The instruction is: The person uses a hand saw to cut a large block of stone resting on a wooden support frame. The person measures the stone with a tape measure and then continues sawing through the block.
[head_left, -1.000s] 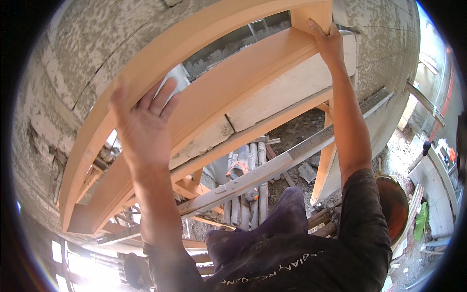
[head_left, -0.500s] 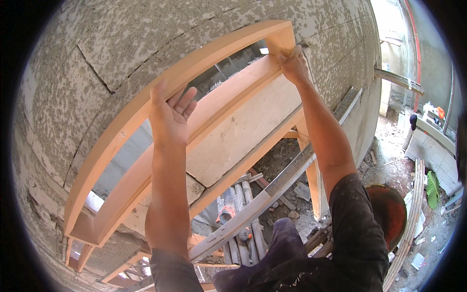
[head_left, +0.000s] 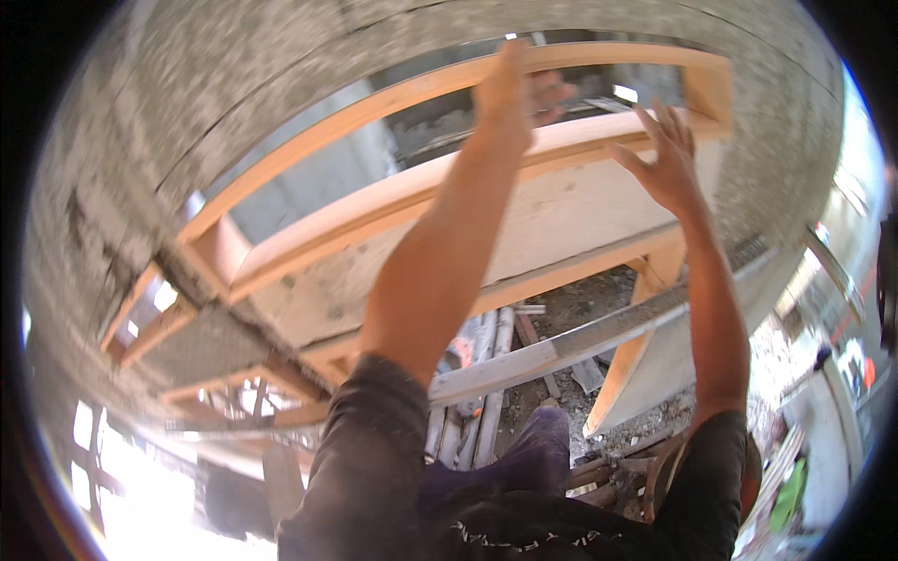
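Note:
A long, pale wooden window frame (head_left: pixel 374 213) sits in an opening of the rough block wall, its inside looking through to a grey space behind. My left hand (head_left: pixel 510 98) is at the frame's upper rail (head_left: pixel 412 92), right of its middle. Its fingers are apart and blurred, stretched toward the right; nothing shows in them. Near the lower rail, close to the frame's right end, my right hand (head_left: pixel 666 161) is raised with fingers spread and holds nothing. Whether its fingertips touch the wood I cannot tell.
Below the frame is a pale wall block (head_left: pixel 561 210) over a lower wooden doorframe-like piece (head_left: pixel 636 355). A grey metal bar (head_left: pixel 524 369) crosses in front of me. Pipes (head_left: pixel 482 411) and rubble lie beneath. Smaller wooden frames (head_left: pixel 150 318) are at the left.
My right hand has let go of the frame's right end and opened. My left hand has moved right along the upper rail. The frame now sits deeper in the opening, and the view has turned.

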`<state>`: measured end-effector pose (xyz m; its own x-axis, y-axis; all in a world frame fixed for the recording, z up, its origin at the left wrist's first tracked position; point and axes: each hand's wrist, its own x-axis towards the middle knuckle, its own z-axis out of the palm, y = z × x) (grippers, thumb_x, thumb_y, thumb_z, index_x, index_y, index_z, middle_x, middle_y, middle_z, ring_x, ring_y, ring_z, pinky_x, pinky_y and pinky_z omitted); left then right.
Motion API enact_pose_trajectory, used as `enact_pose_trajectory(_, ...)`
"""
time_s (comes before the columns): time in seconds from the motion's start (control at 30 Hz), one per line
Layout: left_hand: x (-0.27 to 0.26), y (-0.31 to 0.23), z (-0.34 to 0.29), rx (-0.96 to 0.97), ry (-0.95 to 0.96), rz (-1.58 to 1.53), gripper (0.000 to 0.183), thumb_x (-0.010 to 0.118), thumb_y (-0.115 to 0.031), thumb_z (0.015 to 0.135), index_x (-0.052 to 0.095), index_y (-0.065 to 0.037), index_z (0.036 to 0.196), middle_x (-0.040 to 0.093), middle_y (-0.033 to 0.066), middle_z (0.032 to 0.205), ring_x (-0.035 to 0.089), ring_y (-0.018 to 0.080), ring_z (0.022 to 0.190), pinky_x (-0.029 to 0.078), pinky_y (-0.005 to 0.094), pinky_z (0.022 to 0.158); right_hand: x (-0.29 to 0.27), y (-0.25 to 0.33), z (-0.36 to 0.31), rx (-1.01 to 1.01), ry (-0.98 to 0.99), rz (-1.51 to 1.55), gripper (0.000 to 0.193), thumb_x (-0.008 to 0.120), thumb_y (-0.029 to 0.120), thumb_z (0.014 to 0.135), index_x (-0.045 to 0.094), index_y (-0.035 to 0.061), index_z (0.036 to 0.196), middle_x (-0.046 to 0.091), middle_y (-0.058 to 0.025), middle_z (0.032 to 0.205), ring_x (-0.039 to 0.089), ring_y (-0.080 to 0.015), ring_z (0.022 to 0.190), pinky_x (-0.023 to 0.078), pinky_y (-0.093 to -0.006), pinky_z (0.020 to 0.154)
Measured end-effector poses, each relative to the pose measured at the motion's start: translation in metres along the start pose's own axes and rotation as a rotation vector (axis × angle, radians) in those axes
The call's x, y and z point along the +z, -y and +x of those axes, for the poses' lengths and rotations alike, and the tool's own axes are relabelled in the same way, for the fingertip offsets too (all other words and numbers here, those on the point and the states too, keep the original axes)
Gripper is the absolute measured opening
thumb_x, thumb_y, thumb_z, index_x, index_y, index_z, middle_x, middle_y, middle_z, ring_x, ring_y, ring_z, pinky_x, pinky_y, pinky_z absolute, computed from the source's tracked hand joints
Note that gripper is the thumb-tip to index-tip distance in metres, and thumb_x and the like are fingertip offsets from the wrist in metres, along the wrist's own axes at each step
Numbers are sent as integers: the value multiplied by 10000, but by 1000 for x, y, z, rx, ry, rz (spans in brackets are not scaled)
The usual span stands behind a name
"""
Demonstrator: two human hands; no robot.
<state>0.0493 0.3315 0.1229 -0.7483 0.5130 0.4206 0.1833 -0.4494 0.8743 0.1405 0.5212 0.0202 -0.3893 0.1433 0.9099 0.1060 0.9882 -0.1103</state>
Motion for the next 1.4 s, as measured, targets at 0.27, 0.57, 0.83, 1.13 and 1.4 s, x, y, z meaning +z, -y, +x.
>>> enact_pose_trajectory(0.27, -29, -41, -67, -29, 53, 492, 812, 543, -658, 779, 507, 28, 1212, 640, 226, 1004, 668, 311, 792, 506, 391, 703, 9, 23, 1, -203, 129, 38, 529, 685, 400, 774, 560, 124, 1208, 547, -71, 1244, 438, -267, 1216, 271, -419, 1023)
enact_pose_trajectory(0.57, -315, -118, -223, 974, -1236, 1324, 708, 730, -366, 757, 419, 28, 1256, 495, 196, 1167, 502, 313, 1081, 433, 437, 873, 15, 12, 3, -194, 184, -121, 533, 602, 410, 853, 490, 139, 1299, 467, -113, 1331, 393, -288, 1256, 248, -431, 1072)
enact_pose_trajectory(0.83, -372, -112, -226, 627, -1164, 1470, 516, 694, -410, 753, 558, -21, 1063, 534, 117, 986, 513, 300, 998, 415, 460, 852, 23, 18, -1, -41, 193, -35, 570, 586, 425, 867, 459, 118, 1329, 412, -158, 1360, 345, -336, 1280, 294, -444, 1062)
enact_pose_trajectory(1.13, -396, -103, -205, 877, -1251, 1721, 410, 689, -413, 756, 601, -56, 936, 520, 97, 919, 514, 284, 908, 406, 442, 808, 30, 32, 8, -24, 218, -47, 556, 569, 413, 884, 454, 95, 1325, 415, -156, 1351, 354, -328, 1270, 311, -440, 1051)
enact_pose_trajectory(1.4, -400, -100, -209, 988, -1289, 1757, 388, 687, -426, 766, 631, -75, 923, 548, 75, 878, 542, 267, 853, 418, 432, 780, 42, 24, 5, -27, 232, 33, 585, 583, 391, 871, 418, 121, 1363, 388, -167, 1388, 323, -342, 1297, 268, -432, 1077)
